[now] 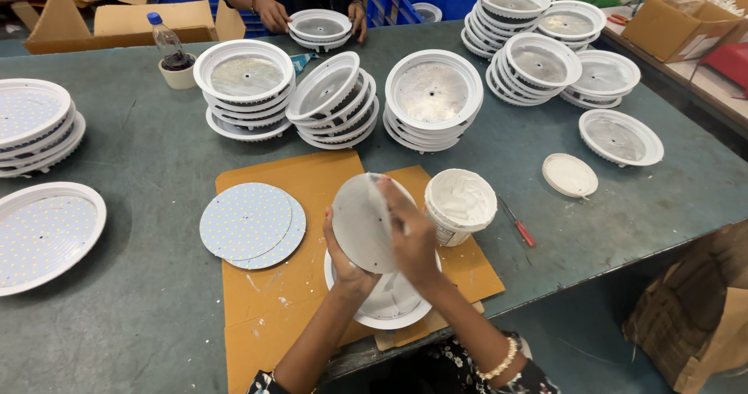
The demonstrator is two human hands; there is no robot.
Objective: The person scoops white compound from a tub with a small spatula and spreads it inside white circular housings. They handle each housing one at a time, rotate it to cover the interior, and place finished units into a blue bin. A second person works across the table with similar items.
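Observation:
My left hand [347, 263] holds a round white disc [361, 223] upright by its lower edge. My right hand [411, 234] rests its fingers on the disc's right face. Directly beneath the hands lies a white round housing [389, 308] on a brown cardboard sheet [292, 184]. To the right of my hands stands an open white tub of white paste [460, 205]. Two round LED boards [251, 224] lie stacked on the cardboard to the left.
Stacks of white round housings [432, 98] fill the far half of the green table [140, 300]. A tub lid [569, 175] and a red-handled tool [520, 229] lie to the right. Finished lamps [43, 234] sit at the left. Another person's hands [273, 12] work across the table near a bottle [167, 43].

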